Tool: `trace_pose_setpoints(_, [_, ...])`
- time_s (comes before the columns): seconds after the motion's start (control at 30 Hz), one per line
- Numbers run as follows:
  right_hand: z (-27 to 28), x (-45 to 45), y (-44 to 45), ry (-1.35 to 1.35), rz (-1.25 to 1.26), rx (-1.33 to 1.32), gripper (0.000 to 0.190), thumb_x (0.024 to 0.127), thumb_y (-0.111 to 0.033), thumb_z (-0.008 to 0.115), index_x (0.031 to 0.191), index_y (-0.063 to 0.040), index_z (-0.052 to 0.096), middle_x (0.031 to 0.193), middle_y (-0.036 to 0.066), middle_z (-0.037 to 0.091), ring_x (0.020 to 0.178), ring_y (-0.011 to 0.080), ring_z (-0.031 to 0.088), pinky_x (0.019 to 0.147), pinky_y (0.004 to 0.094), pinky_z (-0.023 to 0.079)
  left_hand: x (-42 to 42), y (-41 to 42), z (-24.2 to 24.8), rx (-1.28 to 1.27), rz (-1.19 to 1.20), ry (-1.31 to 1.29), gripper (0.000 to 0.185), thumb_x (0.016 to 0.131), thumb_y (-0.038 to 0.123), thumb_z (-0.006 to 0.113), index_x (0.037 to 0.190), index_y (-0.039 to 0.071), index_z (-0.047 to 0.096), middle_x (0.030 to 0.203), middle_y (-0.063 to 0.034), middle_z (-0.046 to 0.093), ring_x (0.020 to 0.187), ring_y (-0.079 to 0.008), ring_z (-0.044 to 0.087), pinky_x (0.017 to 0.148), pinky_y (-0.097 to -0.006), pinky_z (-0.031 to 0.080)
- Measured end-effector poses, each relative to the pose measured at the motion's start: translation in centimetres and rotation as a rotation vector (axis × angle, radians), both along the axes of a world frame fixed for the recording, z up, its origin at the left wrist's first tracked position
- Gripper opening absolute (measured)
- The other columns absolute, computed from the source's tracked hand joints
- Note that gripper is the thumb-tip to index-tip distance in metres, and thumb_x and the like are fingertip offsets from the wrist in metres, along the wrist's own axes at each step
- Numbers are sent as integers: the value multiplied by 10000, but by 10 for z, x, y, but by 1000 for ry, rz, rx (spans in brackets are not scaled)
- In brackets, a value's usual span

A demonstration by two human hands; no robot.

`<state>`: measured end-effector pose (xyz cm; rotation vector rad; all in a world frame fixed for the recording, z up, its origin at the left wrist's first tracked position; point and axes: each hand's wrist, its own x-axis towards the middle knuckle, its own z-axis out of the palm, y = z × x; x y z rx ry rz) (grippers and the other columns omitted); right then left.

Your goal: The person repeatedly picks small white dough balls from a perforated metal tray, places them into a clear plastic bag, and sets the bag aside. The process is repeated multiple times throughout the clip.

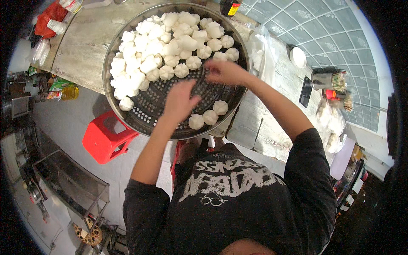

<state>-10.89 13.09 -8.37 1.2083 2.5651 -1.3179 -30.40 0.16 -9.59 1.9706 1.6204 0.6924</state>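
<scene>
A wide round metal steamer tray with a perforated bottom lies before me on the table. Many white pleated dough buns are heaped over its far and left parts. Three more buns form a short row by the near right rim. My left hand, blurred, hovers over the bare perforated middle with thumb and fingers apart and nothing visible in it. My right hand is at the right edge of the heap, its blurred fingers curled close to a bun; whether they grip anything is unclear.
The wood-look table carries a white bowl, a dark phone and a metal holder of thin sticks on the right. A dark bottle stands beyond the tray. A red plastic stool sits below its left rim.
</scene>
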Motion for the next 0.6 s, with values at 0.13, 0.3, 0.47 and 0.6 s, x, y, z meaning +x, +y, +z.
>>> trace_pose_setpoints(0.13, [-13, -36, 71, 137, -335, 332, 484, 805, -364, 623, 1131, -11, 571, 1030, 218, 630, 954, 352, 615, 804, 436, 486, -25, 84, 13, 257, 155, 183, 462, 749, 164, 679, 1169, 33, 535, 1140, -157, 555, 1067, -348, 497, 913, -417, 416])
trace_pose_setpoints(0.3, [-34, -57, 103, -47, -350, 400, 544, 756, -391, 662, 1091, 27, 568, 996, 230, 638, 953, 364, 613, 818, 442, 489, -28, 151, -5, 255, 26, 374, 552, 691, 90, 708, 1206, 47, 513, 1191, -143, 534, 1107, -344, 476, 942, -410, 414])
trace_pose_setpoints(0.47, [-38, -63, 87, -8, -388, 358, 458, 671, -265, 740, 1012, -18, 560, 969, 207, 599, 937, 337, 594, 833, 404, 481, -26, 144, -18, 264, 13, 452, 395, 739, 12, 567, 1131, 62, 563, 1049, -121, 538, 1002, -314, 490, 846, -408, 414])
trace_pose_setpoints(0.6, [-52, -52, 55, 226, -471, 473, 417, 635, -162, 750, 979, -44, 546, 980, 177, 553, 908, 344, 573, 815, 398, 480, -29, 132, -21, 311, 8, 412, 372, 714, 11, 586, 1082, 63, 572, 1007, -113, 522, 968, -313, 486, 852, -404, 387])
